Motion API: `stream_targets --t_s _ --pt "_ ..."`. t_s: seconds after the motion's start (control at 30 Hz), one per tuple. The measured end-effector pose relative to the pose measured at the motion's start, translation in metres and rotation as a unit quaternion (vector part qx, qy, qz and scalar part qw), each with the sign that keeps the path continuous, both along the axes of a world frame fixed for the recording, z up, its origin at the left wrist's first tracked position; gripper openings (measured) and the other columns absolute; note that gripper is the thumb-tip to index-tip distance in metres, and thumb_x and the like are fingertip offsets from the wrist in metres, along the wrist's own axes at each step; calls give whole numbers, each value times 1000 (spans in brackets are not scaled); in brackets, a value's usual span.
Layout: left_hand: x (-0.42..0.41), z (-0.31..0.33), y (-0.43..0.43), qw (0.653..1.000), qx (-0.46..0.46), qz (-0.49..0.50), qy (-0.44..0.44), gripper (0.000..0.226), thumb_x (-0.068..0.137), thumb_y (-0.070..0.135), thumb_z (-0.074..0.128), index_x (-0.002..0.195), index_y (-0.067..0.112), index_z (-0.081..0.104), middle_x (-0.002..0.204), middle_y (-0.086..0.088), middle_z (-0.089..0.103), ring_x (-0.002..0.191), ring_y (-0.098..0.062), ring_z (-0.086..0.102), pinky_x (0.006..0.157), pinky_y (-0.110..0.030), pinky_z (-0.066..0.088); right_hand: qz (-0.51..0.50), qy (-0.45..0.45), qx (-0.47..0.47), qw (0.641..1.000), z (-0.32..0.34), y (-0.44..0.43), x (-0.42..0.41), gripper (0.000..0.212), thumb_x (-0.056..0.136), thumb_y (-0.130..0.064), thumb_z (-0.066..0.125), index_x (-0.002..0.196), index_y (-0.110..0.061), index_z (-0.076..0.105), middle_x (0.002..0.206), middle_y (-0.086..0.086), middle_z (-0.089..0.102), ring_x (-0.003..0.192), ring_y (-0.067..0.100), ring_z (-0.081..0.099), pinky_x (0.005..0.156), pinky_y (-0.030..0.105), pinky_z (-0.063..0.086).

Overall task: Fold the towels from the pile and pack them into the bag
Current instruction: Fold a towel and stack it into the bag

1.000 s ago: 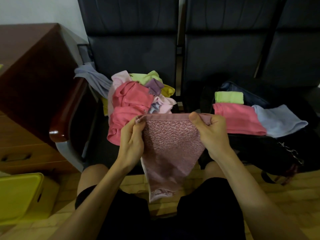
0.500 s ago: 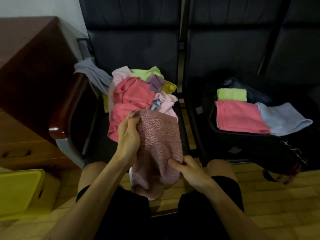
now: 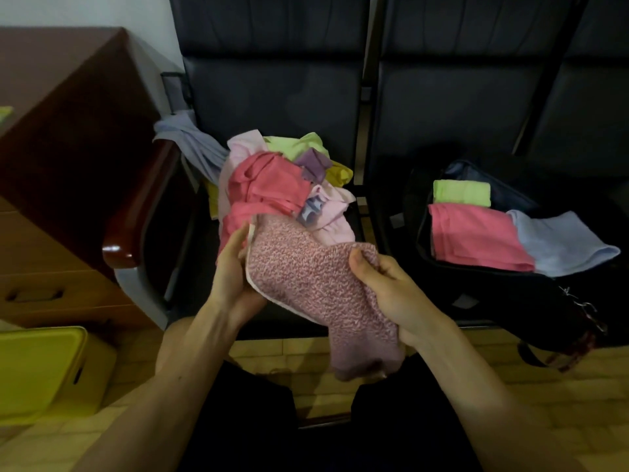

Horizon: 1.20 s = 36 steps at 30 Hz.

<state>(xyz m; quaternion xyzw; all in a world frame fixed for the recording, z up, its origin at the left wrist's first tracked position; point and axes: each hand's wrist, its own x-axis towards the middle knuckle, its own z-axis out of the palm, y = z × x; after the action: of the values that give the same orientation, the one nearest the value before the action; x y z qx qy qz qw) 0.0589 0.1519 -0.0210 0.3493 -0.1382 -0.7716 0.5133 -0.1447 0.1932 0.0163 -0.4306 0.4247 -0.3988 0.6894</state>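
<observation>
Fingers of left hand (image 3: 235, 270) and right hand (image 3: 391, 294) are clamped on the speckled pink towel (image 3: 306, 277). The pile (image 3: 269, 185) lies just behind it. The open bag (image 3: 510, 301) sits to its right.

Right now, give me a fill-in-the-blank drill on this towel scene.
The left hand and right hand both hold a speckled ___ towel. The bag holds ___ towels. Its smallest towel is ___. The pile lies ___ of the bag.
Missing: pink; three; green; left.
</observation>
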Motion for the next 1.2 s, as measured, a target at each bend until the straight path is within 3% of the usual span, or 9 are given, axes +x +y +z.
stream_targets --t_s 0.1,0.27,0.33,0.43,0.6,0.8,0.93,1.07,1.2 --pt "-6 -5 13 994 -48 -71 63 95 73 69 68 146 12 47 147 -19 48 136 -38 46 117 -56 28 -42 -35 7 998 12 -5 1 28 76 -39 60 83 -20 79 90 0 76 84 13 73 72 26 58" --pt "-24 -16 31 997 -16 -72 -30 145 36 77 83 152 8 32 154 -17 39 142 -34 38 115 -52 33 -94 -111 23 989 38 -16 -2 37 81 -37 58 105 -11 69 100 7 76 91 18 73 72 27 60" --pt "-31 -24 35 995 21 -97 -33 137 41 79 79 150 8 36 152 -18 40 139 -33 42 112 -50 38 -99 -113 25 988 42 -18 -2 38 84 -36 57 109 -10 68 105 8 75 96 20 72 76 29 60" --pt "-32 -36 36 980 -34 -166 -108 113 21 58 96 118 13 60 122 -15 62 104 -19 69 81 -34 59 -96 -99 29 990 44 -18 -3 32 87 -34 57 105 -9 68 99 7 76 91 19 73 72 27 59" --pt "-27 -28 40 966 -133 -183 -125 36 85 25 70 116 7 67 116 -16 69 108 -31 65 87 -40 57 -96 -71 28 992 45 -16 -6 27 90 -32 55 99 -11 70 94 4 77 87 16 73 70 25 59" --pt "-24 -39 45 962 -139 -230 -47 64 69 35 88 116 -1 64 117 -21 63 113 -36 58 104 -53 43 -152 -128 54 979 49 -21 -4 43 90 -38 56 119 -8 65 109 9 74 102 21 71 85 34 58" --pt "-36 -37 56 930 -133 -310 -150 81 64 38 91 124 -7 59 124 -24 61 116 -36 57 106 -49 43 -181 -148 67 970 47 -30 -5 46 95 -42 52 123 -8 63 114 10 73 106 22 70 82 35 58" --pt "-33 -38 55 913 -134 -324 -209 65 70 41 87 112 -5 69 116 -20 68 108 -30 65 98 -39 51 -214 -173 68 959 39 -39 -21 40 98 -46 49 115 -13 65 104 6 76 95 19 73 76 34 57" --pt "-30 -29 48 954 -99 -251 -132 47 77 29 79 113 1 70 116 -21 68 102 -29 69 91 -39 56 -179 -228 89 953 7 -36 -32 80 83 -71 49 135 -10 56 128 13 66 117 28 64 98 44 50"
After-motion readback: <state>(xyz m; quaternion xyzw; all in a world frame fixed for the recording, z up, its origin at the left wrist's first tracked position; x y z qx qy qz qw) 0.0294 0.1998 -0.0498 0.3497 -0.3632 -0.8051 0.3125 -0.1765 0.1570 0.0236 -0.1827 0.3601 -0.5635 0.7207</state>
